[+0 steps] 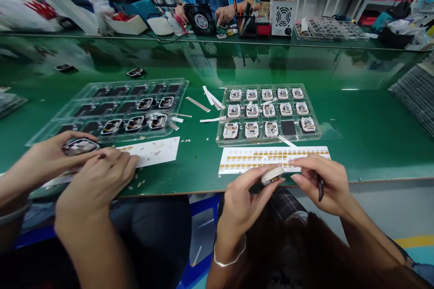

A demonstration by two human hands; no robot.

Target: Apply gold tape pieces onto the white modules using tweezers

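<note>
Left hand (pixel 246 205) is clamping a white rounded casing (pixel 272 175) between thumb and fingers, just above a sheet of amber adhesive pads (pixel 274 160); right hand (pixel 320 185) is holding a dark slender tool (pixel 320 188) curled in its fingers, just beside the casing; a clear tray (pixel 267 115) of casings is sitting beyond on the green desk (pixel 373 153).

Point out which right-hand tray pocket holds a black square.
The black square sits fourth from the left in the bottom row of the clear tray; the other fourteen pockets show silver-framed parts.
</note>
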